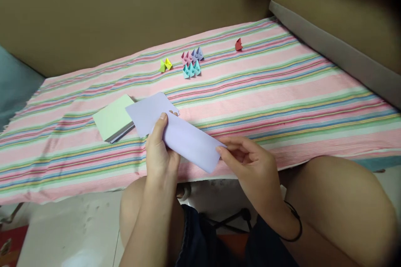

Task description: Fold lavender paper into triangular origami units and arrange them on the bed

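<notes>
A folded lilac paper strip [191,142] is held in front of me over the near edge of the striped cloth [282,91]. My left hand [159,150] pinches its left part, thumb on top. My right hand [247,158] grips its right end with curled fingers. Another lilac sheet [147,112] lies flat just behind the strip, beside a stack of paper with a pale green top sheet [113,119].
Small folded paper pieces sit farther back on the cloth: a yellow-green pair [165,65], a pink, purple and blue cluster [191,62], and one red piece [238,44]. A brown cushion [338,21] rises at the right. My bare knees [338,200] are below the cloth's edge.
</notes>
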Demonstrator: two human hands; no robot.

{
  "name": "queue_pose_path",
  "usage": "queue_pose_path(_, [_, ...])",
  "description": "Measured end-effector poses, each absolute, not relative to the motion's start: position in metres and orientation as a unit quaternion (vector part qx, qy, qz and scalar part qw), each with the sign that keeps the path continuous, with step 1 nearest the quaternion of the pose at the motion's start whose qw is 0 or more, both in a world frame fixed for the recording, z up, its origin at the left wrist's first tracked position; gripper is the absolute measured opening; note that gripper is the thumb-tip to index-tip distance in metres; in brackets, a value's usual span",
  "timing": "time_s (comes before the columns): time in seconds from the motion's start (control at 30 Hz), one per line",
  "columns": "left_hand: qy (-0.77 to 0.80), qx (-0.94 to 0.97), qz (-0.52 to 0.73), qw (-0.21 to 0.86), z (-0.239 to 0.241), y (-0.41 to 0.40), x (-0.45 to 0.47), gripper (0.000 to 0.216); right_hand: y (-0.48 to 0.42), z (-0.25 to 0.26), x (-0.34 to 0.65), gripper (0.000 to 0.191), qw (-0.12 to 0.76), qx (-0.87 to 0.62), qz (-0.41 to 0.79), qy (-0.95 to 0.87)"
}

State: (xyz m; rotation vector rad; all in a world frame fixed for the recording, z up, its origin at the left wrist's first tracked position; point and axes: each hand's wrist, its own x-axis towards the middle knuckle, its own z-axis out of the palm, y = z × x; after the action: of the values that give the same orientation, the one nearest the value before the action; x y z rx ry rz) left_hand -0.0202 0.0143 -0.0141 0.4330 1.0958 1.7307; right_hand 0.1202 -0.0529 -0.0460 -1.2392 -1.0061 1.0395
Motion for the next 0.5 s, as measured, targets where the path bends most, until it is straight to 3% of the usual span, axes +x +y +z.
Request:
queue_pose_path(0.3, [0.467, 0.210, 0.708, 0.486, -0.020, 0.011, -0.023, 0.019, -0.045, -0.044, 0.131, 0.012, 0.547, -0.548, 0.493, -0.397])
queue_pose_path(0.5, [0.491, 0.303, 0.678, 0.455, -0.017, 0.008, -0.028, 0.015, -0.035, -0.046, 0.159, 0.019, 0.529, -0.579, 0.454, -0.423])
